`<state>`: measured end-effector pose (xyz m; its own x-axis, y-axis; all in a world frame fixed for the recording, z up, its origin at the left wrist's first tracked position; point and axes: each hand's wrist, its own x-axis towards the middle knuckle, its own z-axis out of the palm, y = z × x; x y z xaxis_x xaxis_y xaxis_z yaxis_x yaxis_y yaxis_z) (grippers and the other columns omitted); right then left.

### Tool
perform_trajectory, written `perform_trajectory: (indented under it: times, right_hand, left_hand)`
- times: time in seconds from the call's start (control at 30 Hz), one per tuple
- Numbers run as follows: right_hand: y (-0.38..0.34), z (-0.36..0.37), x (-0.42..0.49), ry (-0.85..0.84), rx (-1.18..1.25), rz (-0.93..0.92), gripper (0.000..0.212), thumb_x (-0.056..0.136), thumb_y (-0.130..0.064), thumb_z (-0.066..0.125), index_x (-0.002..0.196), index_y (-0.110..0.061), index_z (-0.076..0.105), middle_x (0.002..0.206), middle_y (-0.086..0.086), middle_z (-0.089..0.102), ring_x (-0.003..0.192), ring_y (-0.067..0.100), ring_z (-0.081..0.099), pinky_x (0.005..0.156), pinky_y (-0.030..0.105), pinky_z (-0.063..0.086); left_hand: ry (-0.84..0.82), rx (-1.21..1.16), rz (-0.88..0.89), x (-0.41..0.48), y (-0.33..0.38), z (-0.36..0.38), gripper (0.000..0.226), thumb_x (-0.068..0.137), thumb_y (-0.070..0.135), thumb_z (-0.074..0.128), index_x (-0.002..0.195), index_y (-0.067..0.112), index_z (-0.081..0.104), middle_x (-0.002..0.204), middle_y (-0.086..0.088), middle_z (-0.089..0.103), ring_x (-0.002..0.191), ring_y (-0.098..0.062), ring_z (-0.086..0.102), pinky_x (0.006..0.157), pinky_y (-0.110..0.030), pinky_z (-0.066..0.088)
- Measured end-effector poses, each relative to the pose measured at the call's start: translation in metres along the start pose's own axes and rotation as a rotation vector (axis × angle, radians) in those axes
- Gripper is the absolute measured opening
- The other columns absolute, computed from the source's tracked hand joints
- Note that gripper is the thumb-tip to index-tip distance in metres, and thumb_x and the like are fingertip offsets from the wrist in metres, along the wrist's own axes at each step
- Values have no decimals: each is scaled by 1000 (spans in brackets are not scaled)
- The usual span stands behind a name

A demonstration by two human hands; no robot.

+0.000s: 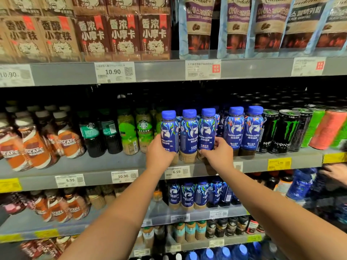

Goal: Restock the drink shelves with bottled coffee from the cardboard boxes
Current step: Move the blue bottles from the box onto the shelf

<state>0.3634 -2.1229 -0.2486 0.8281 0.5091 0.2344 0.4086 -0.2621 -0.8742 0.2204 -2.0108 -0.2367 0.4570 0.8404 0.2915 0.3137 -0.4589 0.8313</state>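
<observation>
Hands: left hand (159, 153) wrapped round the lower body of the leftmost blue bottle (169, 131); right hand (218, 152) gripping the base of the third blue bottle (207, 128). Both arms reach up and forward.
Held between: a middle bottle (189, 134) stands touching both gripped ones; probably the three are squeezed and set as a block, saving single placements.
Position of bottles: upright at the front lip of the middle shelf (112, 164), labels facing out, likely so shoppers can read them.
Just right of right hand: two more blue-capped coffee bottles (244, 128), a small gap apart from the trio; closing it looks like the next adjustment.
Further right: black energy-drink cans (285, 131), then green and coral cans.
Left of left hand: green-labelled glass bottles (143, 132), then orange-labelled coffee bottles (35, 145), tilted by lens distortion.
Below hands: price tag (177, 172) on the shelf edge reading 6.59; matching blue bottles (187, 196) on the lower shelf.
Above hands: carton packs and coffee pouches.
Cardboard boxes: not in view.
Far right edge: another person's hand (336, 173), blurred.
</observation>
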Motion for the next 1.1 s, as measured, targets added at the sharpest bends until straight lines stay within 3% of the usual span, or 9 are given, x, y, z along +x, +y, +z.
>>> perform_trajectory:
  times: [0.13,0.27,0.6,0.77,0.9,1.1]
  right_hand:
    - [3,0,1,-1,-12,-9,44,70,-16,81,108,-13,60,91,-4,64,82,14,59,73,27,44]
    - [7,0,3,16,-10,16,51,67,-20,85,110,-12,59,98,-2,65,88,16,63,84,35,52]
    - [4,7,2,56,-48,2,50,65,-22,85,95,-16,46,89,-4,56,79,14,54,67,26,39]
    - [11,6,7,43,-11,19,49,67,-21,84,106,-13,57,94,-4,63,85,15,60,78,32,50]
    - [18,6,8,32,52,12,42,63,-18,84,99,-24,61,93,-2,71,86,17,68,83,43,55]
    - [17,4,6,11,63,-17,39,68,-12,81,102,-21,64,91,-5,71,83,12,67,82,35,55]
  left_hand:
    - [-4,-26,-50,-5,-8,5,58,69,10,81,119,14,52,114,-3,64,100,-18,59,85,-31,47]
    - [33,61,-55,-5,-6,10,65,67,22,84,121,13,48,118,-2,57,105,-18,53,82,-31,43]
    - [141,137,-120,-11,3,30,91,52,50,88,121,14,41,119,-5,54,114,-25,50,92,-40,45]
    - [177,156,-130,-10,3,36,89,55,50,86,123,13,41,122,-6,56,115,-27,51,91,-40,44]
    - [177,160,-116,-8,-1,39,86,59,51,84,123,14,42,121,-5,57,115,-27,52,91,-42,47]
    - [184,159,-100,-10,-3,41,92,63,51,80,135,13,38,126,-6,55,120,-27,49,97,-43,45]
